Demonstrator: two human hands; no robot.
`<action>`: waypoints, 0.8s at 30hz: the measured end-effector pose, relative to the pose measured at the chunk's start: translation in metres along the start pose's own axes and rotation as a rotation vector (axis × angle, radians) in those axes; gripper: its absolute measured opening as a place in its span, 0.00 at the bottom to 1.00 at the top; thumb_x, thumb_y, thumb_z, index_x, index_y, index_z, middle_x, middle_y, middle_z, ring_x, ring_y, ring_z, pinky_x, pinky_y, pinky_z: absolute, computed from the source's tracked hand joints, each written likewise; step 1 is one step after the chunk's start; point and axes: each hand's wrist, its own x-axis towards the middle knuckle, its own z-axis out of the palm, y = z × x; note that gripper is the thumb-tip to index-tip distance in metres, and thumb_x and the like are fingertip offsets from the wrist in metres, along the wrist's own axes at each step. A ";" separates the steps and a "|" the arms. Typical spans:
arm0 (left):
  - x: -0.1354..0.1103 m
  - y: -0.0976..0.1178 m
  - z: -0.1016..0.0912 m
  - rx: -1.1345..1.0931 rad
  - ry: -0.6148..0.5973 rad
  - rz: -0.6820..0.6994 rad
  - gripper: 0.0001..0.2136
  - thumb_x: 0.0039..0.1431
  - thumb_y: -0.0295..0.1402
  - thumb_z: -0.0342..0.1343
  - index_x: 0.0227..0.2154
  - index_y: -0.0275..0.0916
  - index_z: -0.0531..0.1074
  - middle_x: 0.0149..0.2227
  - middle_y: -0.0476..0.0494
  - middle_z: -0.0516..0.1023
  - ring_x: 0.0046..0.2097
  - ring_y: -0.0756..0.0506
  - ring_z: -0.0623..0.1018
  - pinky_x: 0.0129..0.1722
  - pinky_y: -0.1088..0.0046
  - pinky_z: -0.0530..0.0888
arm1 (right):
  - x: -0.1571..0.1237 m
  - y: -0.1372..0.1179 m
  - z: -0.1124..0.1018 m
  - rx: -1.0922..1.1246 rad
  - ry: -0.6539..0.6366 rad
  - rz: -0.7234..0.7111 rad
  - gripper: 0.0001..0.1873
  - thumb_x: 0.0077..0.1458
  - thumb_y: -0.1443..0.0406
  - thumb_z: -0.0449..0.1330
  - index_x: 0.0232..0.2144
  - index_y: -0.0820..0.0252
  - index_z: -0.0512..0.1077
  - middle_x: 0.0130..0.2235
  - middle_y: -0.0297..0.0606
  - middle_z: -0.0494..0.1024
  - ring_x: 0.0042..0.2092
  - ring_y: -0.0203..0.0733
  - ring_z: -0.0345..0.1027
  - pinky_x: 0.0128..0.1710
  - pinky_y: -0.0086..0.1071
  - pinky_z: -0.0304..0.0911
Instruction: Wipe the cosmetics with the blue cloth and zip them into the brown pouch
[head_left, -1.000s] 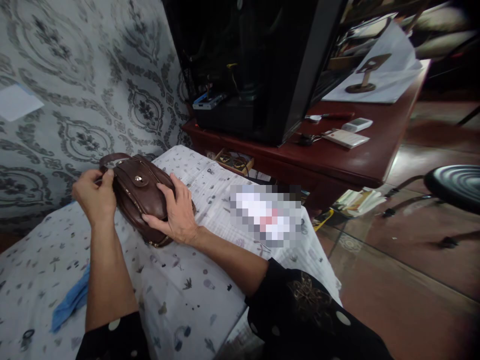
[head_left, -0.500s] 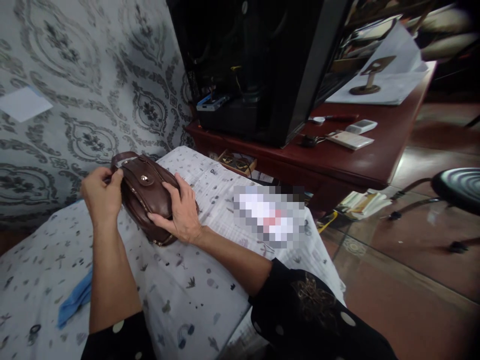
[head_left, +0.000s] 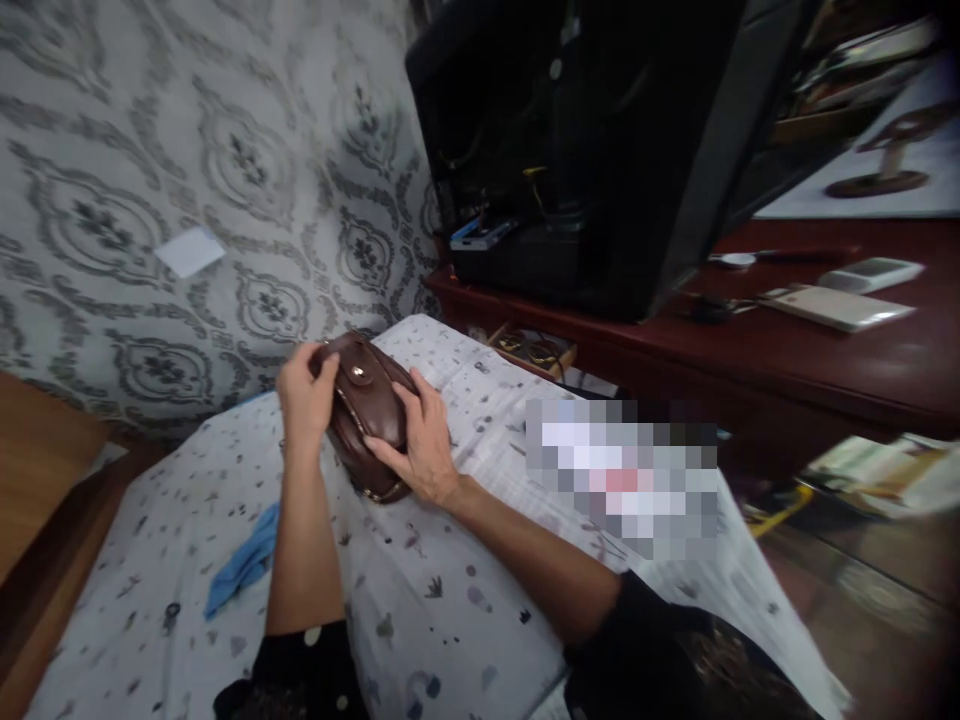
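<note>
A small brown leather bag point(head_left: 367, 405) with a metal snap stands on a table covered by a white patterned cloth point(head_left: 420, 590). My left hand point(head_left: 304, 395) is closed around the bag's left end, with the fingers curled over its top. My right hand point(head_left: 420, 440) presses against the bag's right side, fingers wrapped on the leather. The bag's far side is hidden behind my hands.
A blue rag point(head_left: 244, 560) lies on the cloth by my left forearm. A dark red desk point(head_left: 825, 360) carries a large black box point(head_left: 585, 150) and small white devices point(head_left: 840, 305). Patterned wallpaper point(head_left: 187, 200) is behind. A wooden surface point(head_left: 37, 460) sits at the left.
The view has swung left and pulled back, so the bag and hands sit further right in the picture. My left hand has slid over the bag's top end; the strap no longer shows.
</note>
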 end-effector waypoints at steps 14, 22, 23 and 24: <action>0.041 0.030 0.005 0.277 -0.323 0.070 0.11 0.60 0.38 0.55 0.36 0.39 0.80 0.33 0.45 0.81 0.35 0.44 0.76 0.35 0.71 0.68 | -0.004 0.006 0.005 -0.050 0.056 -0.072 0.42 0.59 0.46 0.58 0.67 0.61 0.54 0.69 0.58 0.52 0.68 0.62 0.51 0.62 0.59 0.58; 0.055 0.029 0.015 0.381 -0.260 0.056 0.13 0.63 0.38 0.52 0.38 0.37 0.80 0.38 0.38 0.82 0.40 0.42 0.78 0.39 0.69 0.69 | -0.004 0.005 0.007 -0.040 0.084 -0.073 0.38 0.60 0.50 0.58 0.66 0.59 0.57 0.68 0.57 0.52 0.68 0.61 0.52 0.62 0.59 0.58; 0.056 0.029 0.017 0.383 -0.251 0.047 0.13 0.63 0.38 0.52 0.39 0.37 0.79 0.39 0.38 0.82 0.41 0.41 0.78 0.40 0.69 0.69 | -0.004 0.005 0.007 -0.038 0.085 -0.071 0.37 0.59 0.49 0.59 0.65 0.58 0.58 0.68 0.57 0.53 0.68 0.61 0.52 0.62 0.59 0.58; 0.057 0.028 0.018 0.386 -0.241 0.034 0.14 0.64 0.38 0.51 0.40 0.37 0.79 0.40 0.37 0.82 0.42 0.41 0.78 0.41 0.69 0.69 | -0.003 0.005 0.007 -0.036 0.085 -0.070 0.37 0.59 0.49 0.59 0.64 0.57 0.60 0.68 0.57 0.53 0.67 0.61 0.53 0.62 0.60 0.58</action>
